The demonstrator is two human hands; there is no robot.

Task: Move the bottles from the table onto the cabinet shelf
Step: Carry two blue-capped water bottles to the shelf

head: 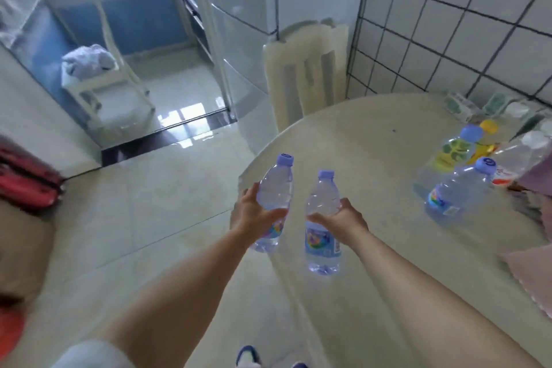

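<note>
At centre frame I have my left hand point(254, 212) wrapped round one water bottle point(274, 200) and my right hand point(346, 218) round another point(322, 218), both upright, caps away from me. Three or so more bottles point(457, 185) stand on the round table point(358, 134) at right; blur hides the count. I see no cabinet shelf.

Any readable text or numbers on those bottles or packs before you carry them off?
No text reads clearly.
Left-hand bottle: cap mark and label blurred.
Right-hand bottle: label blurred.
Bottle on table: cap mark resembles "6", uncertain.
Packs by the wall: blurred.
</note>
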